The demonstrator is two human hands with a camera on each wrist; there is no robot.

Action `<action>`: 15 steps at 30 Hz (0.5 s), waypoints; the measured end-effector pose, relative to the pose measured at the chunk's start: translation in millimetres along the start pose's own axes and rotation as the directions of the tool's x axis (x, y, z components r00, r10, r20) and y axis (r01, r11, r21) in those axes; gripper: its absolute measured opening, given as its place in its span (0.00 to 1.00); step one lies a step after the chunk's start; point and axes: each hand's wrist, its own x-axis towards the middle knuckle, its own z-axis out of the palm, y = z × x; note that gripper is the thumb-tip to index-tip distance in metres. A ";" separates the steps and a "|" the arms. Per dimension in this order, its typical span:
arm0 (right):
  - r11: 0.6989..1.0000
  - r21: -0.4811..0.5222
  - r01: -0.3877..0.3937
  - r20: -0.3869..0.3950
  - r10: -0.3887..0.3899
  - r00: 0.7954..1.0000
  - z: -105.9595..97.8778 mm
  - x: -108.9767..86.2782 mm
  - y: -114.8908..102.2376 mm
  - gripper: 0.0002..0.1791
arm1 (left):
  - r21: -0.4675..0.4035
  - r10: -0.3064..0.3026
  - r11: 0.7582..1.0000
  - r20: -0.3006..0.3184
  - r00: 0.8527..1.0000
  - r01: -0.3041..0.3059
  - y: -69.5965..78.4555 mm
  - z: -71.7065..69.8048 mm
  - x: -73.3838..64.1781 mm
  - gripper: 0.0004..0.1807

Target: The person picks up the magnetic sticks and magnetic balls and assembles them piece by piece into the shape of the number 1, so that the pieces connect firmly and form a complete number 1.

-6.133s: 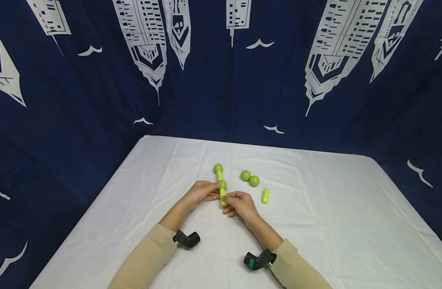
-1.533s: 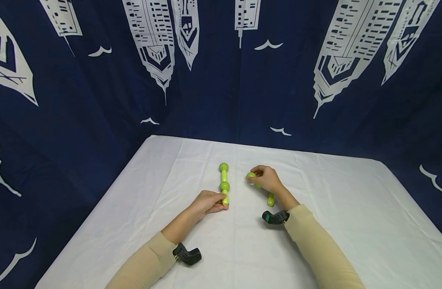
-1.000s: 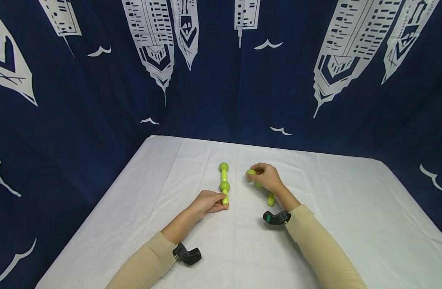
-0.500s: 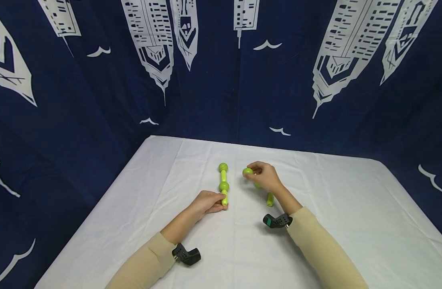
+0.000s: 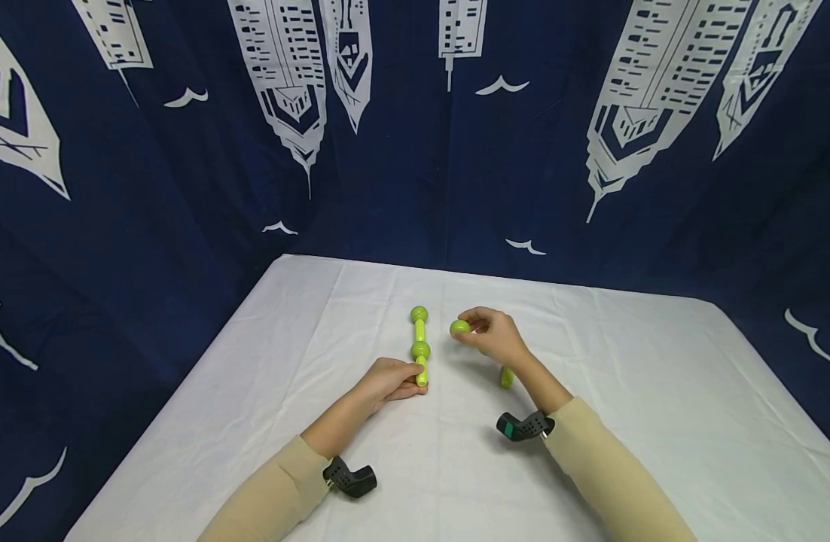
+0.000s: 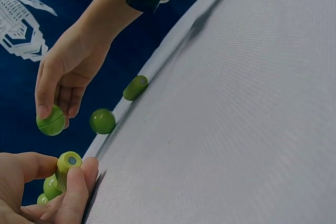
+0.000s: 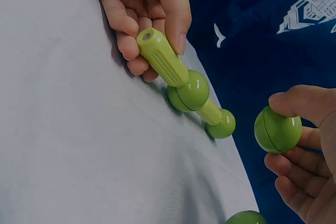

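My left hand pinches the near light-green rod of a toy chain between thumb and fingers. Beyond that rod the chain runs away from me: a green ball, a second rod and a far ball. A small grey disc shows in the held rod's free end, pointing toward me. To the right of the chain, my right hand pinches a loose green ball by thumb and fingertips, raised over the cloth. A gap separates this ball from the chain.
Another green ball lies on the white cloth, mostly behind my right hand in the head view. Close to it is a loose rod, under my right wrist. A dark blue patterned curtain hangs behind the table.
Both hands were on the chain earlier. My left hand shifted from around the middle ball to the near rod; my right hand went to the loose balls, lifted one and carried it slightly left.
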 end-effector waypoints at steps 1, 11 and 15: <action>1.000 0.001 0.003 0.003 -0.003 1.000 0.7 -1.3 -0.7 0.20 | -0.004 0.000 1.000 0.001 1.000 0.000 -0.1 0.1 0.1 0.15; 0.999 0.014 0.043 0.001 -0.043 0.999 5.5 -13.4 -10.9 0.18 | -0.027 0.003 1.000 0.027 1.000 -0.002 -1.6 -0.7 2.4 0.15; 0.999 0.024 0.041 0.018 -0.042 0.999 7.6 -17.8 -12.3 0.18 | -0.025 0.003 1.000 0.027 1.000 -0.003 -0.4 -1.0 1.2 0.16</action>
